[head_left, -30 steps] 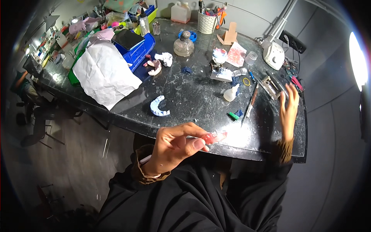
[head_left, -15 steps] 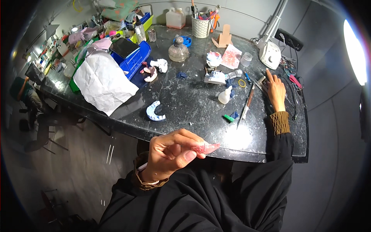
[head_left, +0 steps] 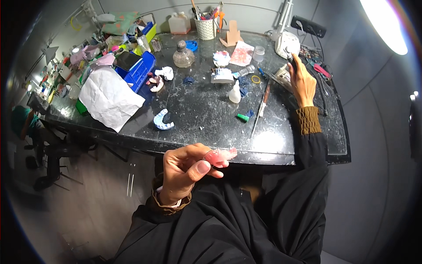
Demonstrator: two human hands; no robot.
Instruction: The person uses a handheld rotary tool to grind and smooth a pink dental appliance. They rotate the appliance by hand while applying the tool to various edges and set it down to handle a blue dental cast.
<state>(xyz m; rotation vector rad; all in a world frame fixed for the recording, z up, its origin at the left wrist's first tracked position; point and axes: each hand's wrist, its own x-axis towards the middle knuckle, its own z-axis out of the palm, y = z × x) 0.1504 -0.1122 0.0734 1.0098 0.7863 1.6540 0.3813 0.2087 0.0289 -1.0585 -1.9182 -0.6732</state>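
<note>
Pinching, in the head view, a pink translucent plate with fine wire showing on it, between the thumb and fingers of the left hand, at the near edge of the bench. Holding the right hand well apart from the left, farther out over the bench, fingers pointing forward and gathered close together, fingertips just beside the dial of a white control box. Not being able to tell whether touching that dial, or whether gripping the dark shape near the fingertips. Wearing black sleeves with gathered brown cuffs behind the hands.

Having a partly hidden metal device just left of the right hand, and farther left a brown-handled knife, a yellow ring and a white squeeze bottle. Facing, beyond the left hand, a green cap ahead and to the right, and a pale blue arch-shaped cast ahead and slightly left. Seeing crumpled white paper farther left of that hand, and a stoppered glass jar well beyond it.
</note>
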